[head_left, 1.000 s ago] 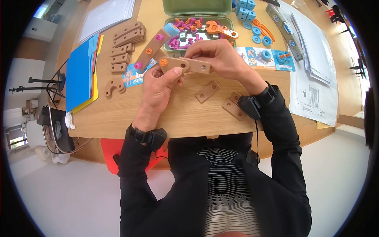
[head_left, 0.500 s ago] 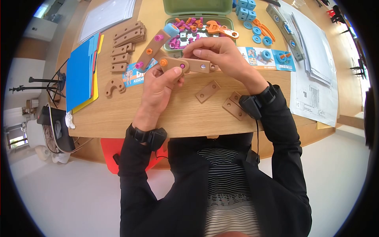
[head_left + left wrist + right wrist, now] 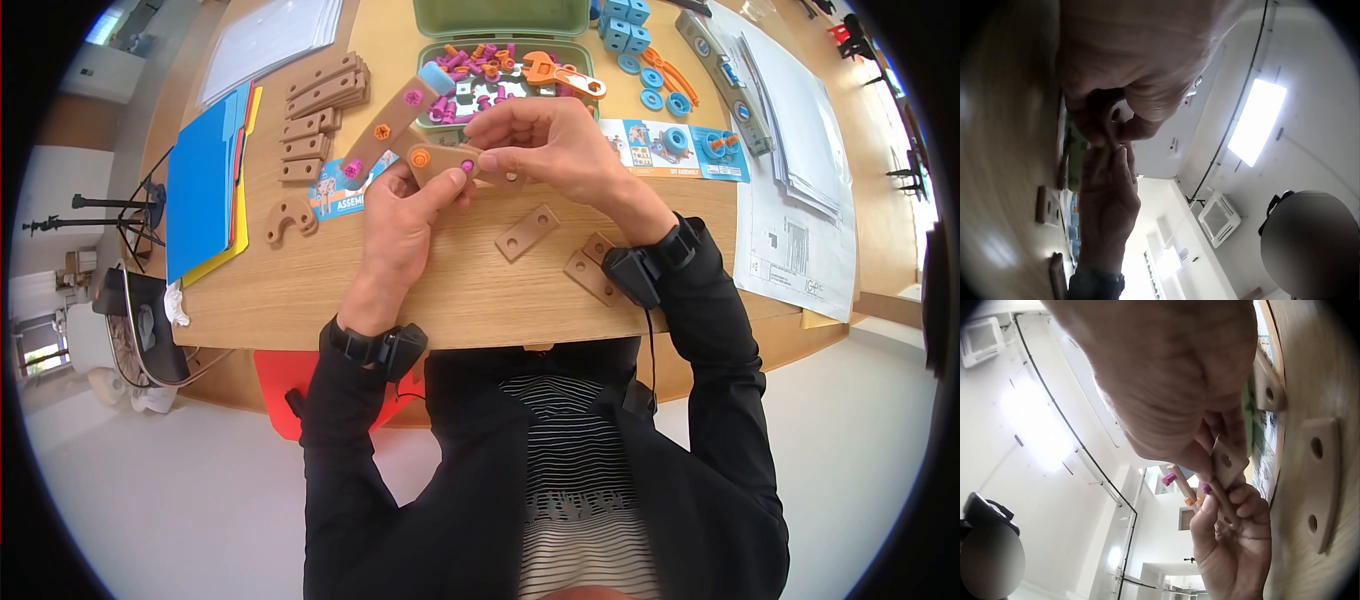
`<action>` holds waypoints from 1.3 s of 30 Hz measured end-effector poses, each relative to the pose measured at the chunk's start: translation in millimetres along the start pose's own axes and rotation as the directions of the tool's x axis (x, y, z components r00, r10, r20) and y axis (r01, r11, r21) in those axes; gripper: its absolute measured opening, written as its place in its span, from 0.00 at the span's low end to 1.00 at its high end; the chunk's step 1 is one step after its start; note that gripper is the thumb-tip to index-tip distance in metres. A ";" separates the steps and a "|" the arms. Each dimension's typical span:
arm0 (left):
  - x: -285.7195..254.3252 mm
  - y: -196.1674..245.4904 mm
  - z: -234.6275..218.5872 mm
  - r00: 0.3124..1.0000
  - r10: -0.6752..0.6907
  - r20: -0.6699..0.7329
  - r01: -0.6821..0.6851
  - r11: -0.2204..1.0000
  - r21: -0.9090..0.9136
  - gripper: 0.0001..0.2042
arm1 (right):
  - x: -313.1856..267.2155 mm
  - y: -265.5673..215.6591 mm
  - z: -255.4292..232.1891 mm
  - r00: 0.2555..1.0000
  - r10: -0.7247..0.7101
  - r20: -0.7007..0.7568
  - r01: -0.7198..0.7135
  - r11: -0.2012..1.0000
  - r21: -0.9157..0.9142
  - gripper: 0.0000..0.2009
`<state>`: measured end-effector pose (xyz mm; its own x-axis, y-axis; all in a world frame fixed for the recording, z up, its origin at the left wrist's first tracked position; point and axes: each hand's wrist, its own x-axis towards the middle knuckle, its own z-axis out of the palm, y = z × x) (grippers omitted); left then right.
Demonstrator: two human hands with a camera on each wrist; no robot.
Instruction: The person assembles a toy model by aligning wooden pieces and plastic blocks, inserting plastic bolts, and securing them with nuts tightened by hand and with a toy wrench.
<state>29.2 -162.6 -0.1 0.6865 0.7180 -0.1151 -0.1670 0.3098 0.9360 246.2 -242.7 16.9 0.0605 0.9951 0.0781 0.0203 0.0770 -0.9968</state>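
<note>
In the head view my left hand point(image 3: 398, 230) grips a short wood-coloured link point(image 3: 440, 158), thumb on top. An orange bolt point(image 3: 420, 158) sits in one end of the link and a purple bolt point(image 3: 468, 166) in the other. The link joins a longer strip point(image 3: 372, 130) bearing purple and orange bolts, with a blue piece point(image 3: 436, 78) at its far end. My right hand point(image 3: 570, 155) pinches the joint, its thumb tip right at the purple bolt. A two-hole strip point(image 3: 1230, 461) shows under the right fingers in the right wrist view, mostly hidden from above.
Behind the hands stands an open green box point(image 3: 430, 55) of bolts with an orange wrench point(image 3: 560, 75). Loose strips point(image 3: 527, 232) lie in front; more strips point(image 3: 305, 148) and a hooked piece point(image 3: 291, 221) lie left. Blue blocks point(image 3: 625, 30) and wheels stand back right, near a spirit level point(image 3: 722, 80).
A purple bolt has come into the link's open hole. My right hand has shifted left, its thumb now at that bolt, covering most of the strip. My left hand keeps its grip.
</note>
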 end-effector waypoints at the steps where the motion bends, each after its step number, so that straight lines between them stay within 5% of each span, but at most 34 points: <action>1: 0.0 -0.3 0.5 1.000 -0.007 -0.020 0.007 1.000 0.007 0.13 | -0.4 -1.5 0.3 1.000 0.000 -0.001 0.000 1.000 0.000 0.16; 16: 1.1 0.8 3.7 0.994 0.048 -0.094 -0.051 0.998 -0.022 0.14 | -2.0 -6.4 12.8 0.992 0.023 -0.123 -0.051 0.972 -0.227 0.12; 18: 0.9 0.9 2.0 0.995 0.058 -0.084 -0.058 0.998 0.001 0.14 | 0.4 4.0 11.7 0.940 -0.276 -0.201 0.158 0.873 -0.461 0.10; 19: 0.7 0.7 1.3 0.994 0.060 -0.095 -0.060 0.998 0.003 0.14 | 5.8 9.0 7.0 0.940 -0.276 -0.198 0.160 0.873 -0.460 0.10; 21: 0.9 0.3 0.1 0.992 0.065 -0.108 -0.064 0.998 0.007 0.14 | 18.0 16.5 -4.6 0.748 -0.659 -0.086 0.318 0.468 -0.825 0.10; 26: 3.1 -2.7 -1.8 0.993 0.021 -0.116 -0.025 0.999 -0.033 0.14 | 25.6 21.5 -7.6 0.840 -0.531 -0.111 0.138 0.408 -0.902 0.12; 31: 3.0 -3.7 -2.4 0.995 0.015 -0.097 -0.021 0.998 -0.056 0.14 | 29.4 30.0 -2.6 0.866 -0.500 -0.022 0.078 0.179 -0.981 0.16; 39: 1.7 -1.9 -2.4 0.994 -0.005 -0.107 0.004 1.000 -0.008 0.12 | 32.5 32.2 -5.3 0.896 -0.444 -0.013 0.054 0.139 -0.989 0.16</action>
<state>29.0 -160.5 -2.9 0.6079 0.7789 -0.1544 -0.1696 0.3173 0.9330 254.1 -208.3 -12.7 0.0581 0.8565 0.5129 0.9929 0.0036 -0.1185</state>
